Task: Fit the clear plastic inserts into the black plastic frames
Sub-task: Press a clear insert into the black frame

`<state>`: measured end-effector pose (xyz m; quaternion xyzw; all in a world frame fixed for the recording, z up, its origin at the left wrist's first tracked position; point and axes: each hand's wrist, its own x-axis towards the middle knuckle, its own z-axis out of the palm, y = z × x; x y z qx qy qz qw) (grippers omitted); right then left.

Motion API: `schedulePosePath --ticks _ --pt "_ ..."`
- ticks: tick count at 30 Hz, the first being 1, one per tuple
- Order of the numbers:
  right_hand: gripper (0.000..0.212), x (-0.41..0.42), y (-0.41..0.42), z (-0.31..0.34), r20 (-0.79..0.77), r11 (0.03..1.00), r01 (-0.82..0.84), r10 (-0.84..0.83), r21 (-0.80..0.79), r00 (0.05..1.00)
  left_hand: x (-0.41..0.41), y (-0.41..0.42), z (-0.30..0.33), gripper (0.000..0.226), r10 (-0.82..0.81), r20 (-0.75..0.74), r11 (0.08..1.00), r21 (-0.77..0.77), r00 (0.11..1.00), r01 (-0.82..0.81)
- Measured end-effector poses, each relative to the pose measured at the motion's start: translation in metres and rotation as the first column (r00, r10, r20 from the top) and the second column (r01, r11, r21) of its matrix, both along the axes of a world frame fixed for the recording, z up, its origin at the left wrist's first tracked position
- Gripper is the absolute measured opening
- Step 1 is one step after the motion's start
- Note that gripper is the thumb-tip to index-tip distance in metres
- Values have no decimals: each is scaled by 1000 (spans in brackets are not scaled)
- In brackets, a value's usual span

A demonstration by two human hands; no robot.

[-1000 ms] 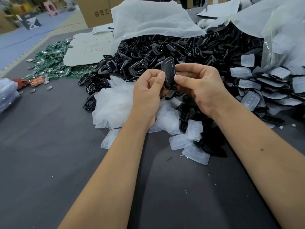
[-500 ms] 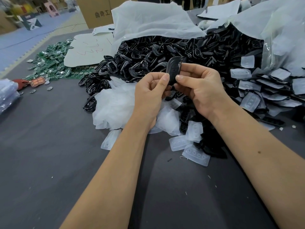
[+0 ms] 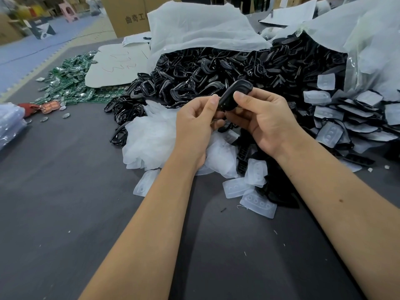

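Soft even light, wide-angle edge distortion

Factory assembly bench, warehouse-type hall: bulk heap of black frames [image 3: 216, 68] centre, clear inserts [image 3: 329, 118] at right, circuit boards [image 3: 69, 83] upper left, cardboard carton [image 3: 127, 16] at top.

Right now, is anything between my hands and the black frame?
Nothing visible. Both the left hand and the right hand already pinch the frame directly, held up above the pile.
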<state>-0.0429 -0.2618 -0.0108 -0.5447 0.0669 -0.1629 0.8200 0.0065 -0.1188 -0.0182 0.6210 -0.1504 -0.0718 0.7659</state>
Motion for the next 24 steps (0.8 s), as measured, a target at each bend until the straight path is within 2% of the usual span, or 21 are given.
schedulePosePath --ticks 2,7,19,24 --pt "18 1 0 0 -5 999 21 -21 46 1000 1 0 -1 12 18 -7 1000 -16 1000 -19" --pt "4 2 3 0 -30 994 -7 10 105 999 0 -1 -1 10 54 9 999 4 998 -54" --pt "14 4 0 -2 -60 989 -61 70 131 996 -3 -4 2 16 38 14 998 49 999 -39" --pt "14 3 1 -2 -58 988 -72 80 136 995 -3 -4 1 6 58 25 998 -9 998 -57"
